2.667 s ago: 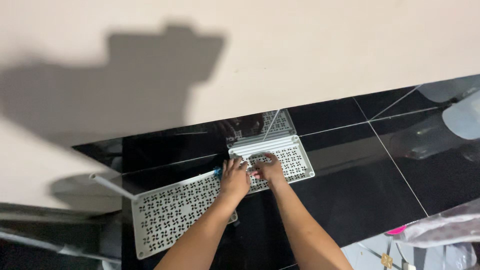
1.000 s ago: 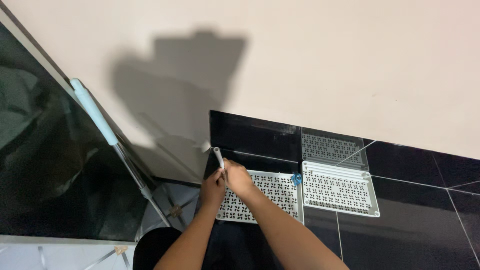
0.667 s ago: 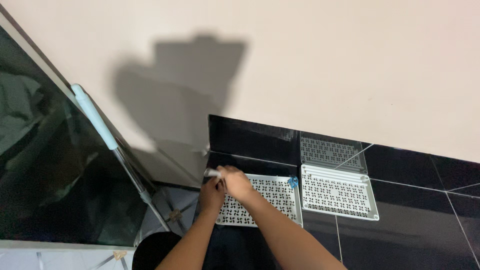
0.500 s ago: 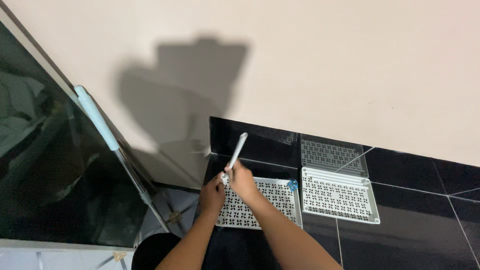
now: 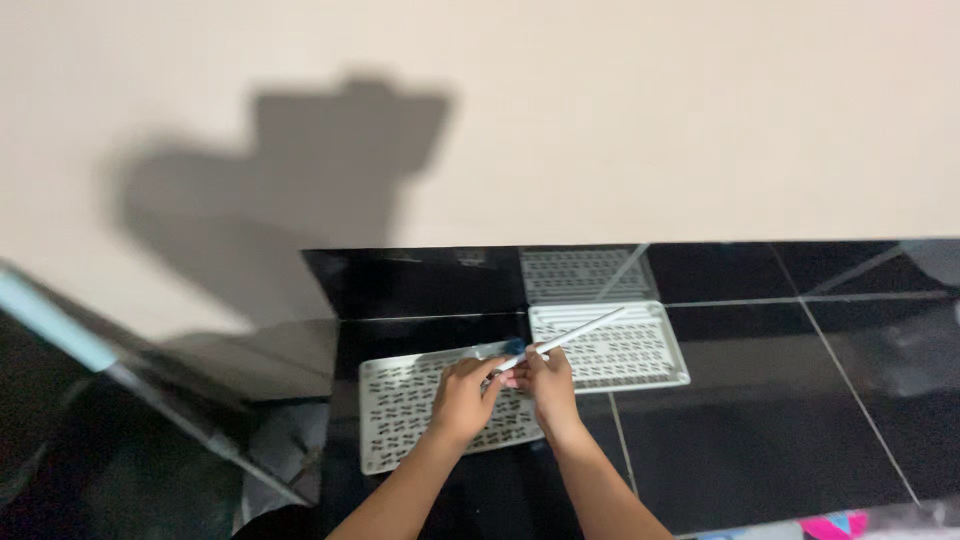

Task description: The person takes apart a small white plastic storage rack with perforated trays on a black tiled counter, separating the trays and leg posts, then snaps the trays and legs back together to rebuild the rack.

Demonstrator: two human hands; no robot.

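Two white perforated plastic panels lie on a glossy black tiled surface: a left panel [image 5: 410, 410] and a right panel [image 5: 625, 350], side by side and joined near a small blue piece [image 5: 514, 348]. My left hand [image 5: 462, 396] and my right hand [image 5: 545, 380] meet over the seam between them. Together they hold a thin white rod [image 5: 570, 338] that slants up to the right over the right panel. Both hands' fingers are curled around the rod's lower end.
A pale wall [image 5: 600, 120] rises behind the black surface, with my shadow on it. A dark glass pane with a light blue edge [image 5: 60, 340] leans at the left. Pink and clear plastic items [image 5: 830, 525] show at the bottom right corner.
The view has swung right and nearer. The rod pointed steeply upward half a second ago; now it lies lower, slanting right across the right panel, my hands still on its end.
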